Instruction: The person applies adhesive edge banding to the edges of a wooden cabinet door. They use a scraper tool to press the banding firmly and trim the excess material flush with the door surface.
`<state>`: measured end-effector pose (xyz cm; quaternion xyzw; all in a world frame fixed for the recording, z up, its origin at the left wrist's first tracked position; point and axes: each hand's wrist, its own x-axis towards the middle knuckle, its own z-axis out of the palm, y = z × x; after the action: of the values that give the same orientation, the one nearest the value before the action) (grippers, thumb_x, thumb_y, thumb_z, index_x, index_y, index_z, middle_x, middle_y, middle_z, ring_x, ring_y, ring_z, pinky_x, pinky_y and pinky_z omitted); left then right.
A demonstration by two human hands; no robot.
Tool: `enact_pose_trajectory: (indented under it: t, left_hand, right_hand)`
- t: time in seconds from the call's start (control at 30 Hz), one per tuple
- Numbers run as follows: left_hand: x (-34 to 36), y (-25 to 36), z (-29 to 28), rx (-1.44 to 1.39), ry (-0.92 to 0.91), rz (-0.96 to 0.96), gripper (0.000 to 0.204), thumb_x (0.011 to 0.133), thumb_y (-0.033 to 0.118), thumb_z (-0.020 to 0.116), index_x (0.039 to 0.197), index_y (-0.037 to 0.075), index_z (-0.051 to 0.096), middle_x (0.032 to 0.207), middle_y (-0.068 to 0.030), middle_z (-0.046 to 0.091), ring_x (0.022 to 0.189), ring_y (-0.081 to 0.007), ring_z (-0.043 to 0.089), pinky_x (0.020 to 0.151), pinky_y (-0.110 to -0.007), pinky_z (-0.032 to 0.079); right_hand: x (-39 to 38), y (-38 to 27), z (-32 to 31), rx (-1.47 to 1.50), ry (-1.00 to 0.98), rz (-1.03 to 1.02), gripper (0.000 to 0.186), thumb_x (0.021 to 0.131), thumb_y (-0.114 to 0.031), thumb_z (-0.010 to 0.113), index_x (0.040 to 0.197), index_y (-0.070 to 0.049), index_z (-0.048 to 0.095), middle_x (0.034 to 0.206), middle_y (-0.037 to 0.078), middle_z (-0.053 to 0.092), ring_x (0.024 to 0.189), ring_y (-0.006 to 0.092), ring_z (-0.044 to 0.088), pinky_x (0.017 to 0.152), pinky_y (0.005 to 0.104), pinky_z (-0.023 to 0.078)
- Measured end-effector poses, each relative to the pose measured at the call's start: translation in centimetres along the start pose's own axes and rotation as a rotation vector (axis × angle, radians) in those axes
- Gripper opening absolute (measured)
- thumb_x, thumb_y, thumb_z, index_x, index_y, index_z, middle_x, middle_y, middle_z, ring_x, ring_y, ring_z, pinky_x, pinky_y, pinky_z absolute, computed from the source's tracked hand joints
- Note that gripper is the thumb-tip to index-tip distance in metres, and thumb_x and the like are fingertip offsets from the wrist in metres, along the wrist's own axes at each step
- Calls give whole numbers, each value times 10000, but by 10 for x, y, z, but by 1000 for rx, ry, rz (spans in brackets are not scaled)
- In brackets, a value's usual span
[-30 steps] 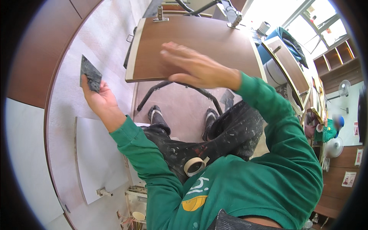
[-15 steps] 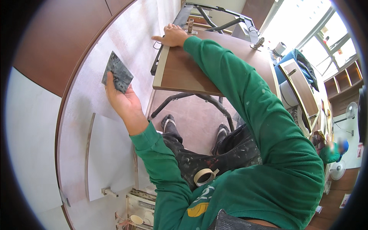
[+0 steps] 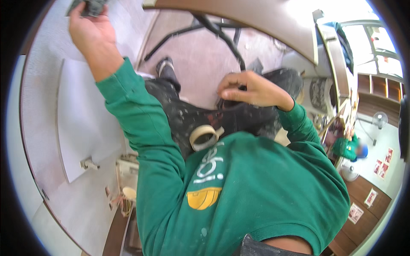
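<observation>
The green sweatshirt (image 3: pixel 273 187) is bearing white lettering. The right hand (image 3: pixel 254 88) is hanging half-curled above the trousers (image 3: pixel 173 106), showing nothing gripped. The left hand (image 3: pixel 92 32), the nearer one, is gripping a dark flat plate (image 3: pixel 95 7) beyond its palm; the frame's top edge is cropping it, leaving its long axis unclear. Printed sheets (image 3: pixel 354 213) are hanging far right, too small to read.

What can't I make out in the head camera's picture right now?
All in the head view:
- Dark flat piece in the left hand: far end cut off by the top edge.
- Brown panel: far side cut off there too.
- Right hand: palm hidden, turned away.
- Distant person: hands too small and blurred.
</observation>
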<state>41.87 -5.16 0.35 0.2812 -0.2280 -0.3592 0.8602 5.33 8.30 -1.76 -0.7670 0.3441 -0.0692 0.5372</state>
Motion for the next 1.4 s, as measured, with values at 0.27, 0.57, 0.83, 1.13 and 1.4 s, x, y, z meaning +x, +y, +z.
enact_pose_trajectory:
  t: [0.27, 0.57, 0.83, 1.13, 1.4]
  left_hand:
    - [-106, 40, -26, 399, -46, 24, 183, 950, 35, 716, 1107, -27, 645, 1092, -116, 695, 1009, -190, 663, 897, -306, 523]
    - [-248, 122, -150, 999, -142, -544, 324, 972, 85, 756, 1245, 6, 601, 1072, -2, 648, 995, -72, 589, 909, -238, 453]
    - [-318, 125, -154, 978, -232, -865, 282, 947, 55, 776, 1176, 2, 620, 971, 7, 654, 850, -47, 558, 776, -219, 457]
    - [-352, 91, -111, 1388, -364, -564, 400, 877, 101, 847, 1206, -11, 649, 980, -77, 734, 855, -143, 679, 744, -270, 539]
    - [-340, 93, -109, 1369, -338, -114, 399, 901, 97, 808, 1255, -9, 657, 1120, -124, 652, 991, -213, 653, 895, -324, 534]
  right_hand:
    - [-80, 48, 114, 229, 116, 240, 379, 908, -328, 803, 1061, 13, 745, 863, 122, 758, 778, 232, 737, 725, 347, 573]
    - [-59, 48, 137, -268, 2, 276, 412, 801, -405, 857, 866, -21, 725, 686, 109, 708, 646, 326, 710, 642, 387, 567]
    - [-67, 56, 141, 112, 319, 132, 136, 832, -88, 722, 925, 11, 720, 877, 149, 753, 730, 241, 737, 691, 328, 583]
    - [-75, 73, 71, 586, 577, -130, 134, 937, 29, 643, 1067, 6, 623, 1017, 81, 709, 942, 154, 721, 817, 272, 574]
    - [-68, 28, 7, 765, 533, -134, 145, 1018, -51, 609, 1139, -28, 532, 921, 14, 629, 694, 79, 602, 650, 219, 482]
